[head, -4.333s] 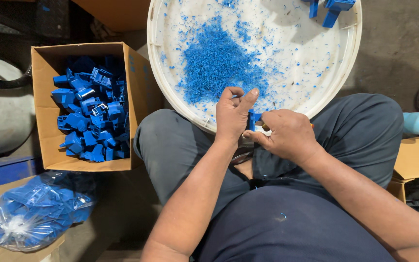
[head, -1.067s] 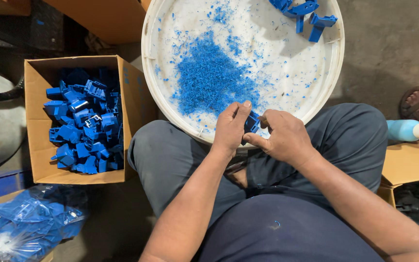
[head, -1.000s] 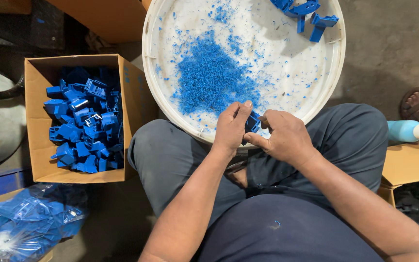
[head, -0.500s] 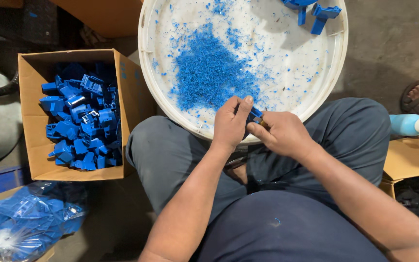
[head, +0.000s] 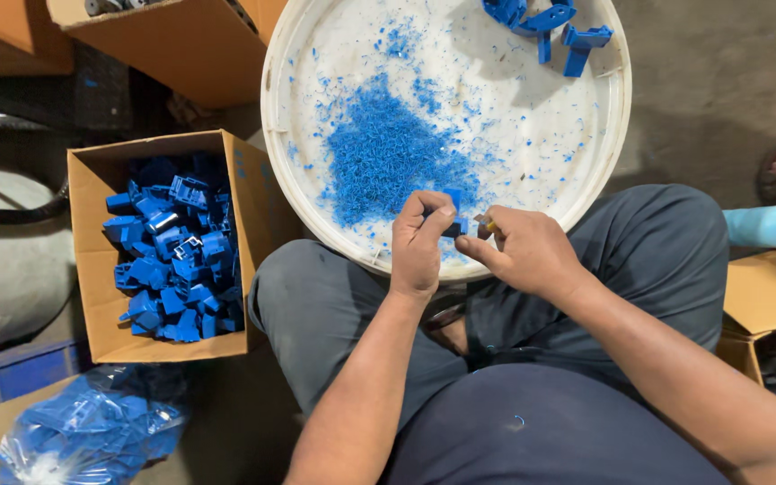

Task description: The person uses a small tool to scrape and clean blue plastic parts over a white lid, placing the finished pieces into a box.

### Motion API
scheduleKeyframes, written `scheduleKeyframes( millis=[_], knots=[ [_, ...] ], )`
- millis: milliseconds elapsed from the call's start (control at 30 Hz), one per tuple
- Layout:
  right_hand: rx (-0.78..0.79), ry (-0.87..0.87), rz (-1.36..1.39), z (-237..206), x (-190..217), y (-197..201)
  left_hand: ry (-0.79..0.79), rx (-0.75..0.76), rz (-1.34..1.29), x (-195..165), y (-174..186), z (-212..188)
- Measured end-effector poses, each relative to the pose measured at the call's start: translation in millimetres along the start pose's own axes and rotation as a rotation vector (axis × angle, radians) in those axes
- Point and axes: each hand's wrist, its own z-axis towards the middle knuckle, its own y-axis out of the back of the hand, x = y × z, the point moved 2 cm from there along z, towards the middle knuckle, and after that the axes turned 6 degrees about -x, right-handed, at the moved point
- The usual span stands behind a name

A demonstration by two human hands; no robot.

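My left hand (head: 421, 242) pinches a small blue plastic part (head: 453, 214) over the near rim of a round white tray (head: 285, 180). My right hand (head: 524, 251) is closed around a small tool with a yellowish tip (head: 489, 225) pressed against that part. A heap of blue plastic shavings (head: 386, 154) lies in the tray just beyond my hands. A few blue parts (head: 542, 22) rest at the tray's far edge.
A cardboard box (head: 92, 269) full of blue plastic parts (head: 177, 260) stands at my left knee. A clear bag of blue parts (head: 87, 436) lies at lower left. More cardboard boxes (head: 181, 40) sit behind, and another (head: 765, 292) is at right beside a light-blue bottle (head: 765, 224).
Both hands stay together on the small part at the tray's rim, shifting slightly. The view has drifted a little, and the part has turned between my fingers.
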Motion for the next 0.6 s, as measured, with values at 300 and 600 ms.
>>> scheduleKeyframes(
  millis=[300,600],
  knots=[
    [-0.003,0.079,-0.102,-1.0,3.8,-2.7,-0.040,0.092,0.026,-6.9,-5.5,-4.0],
    [0.041,0.051,-0.099,-0.8,-2.6,-10.1,-0.087,0.091,0.143,-11.7,-8.0,-7.2]
  ],
)
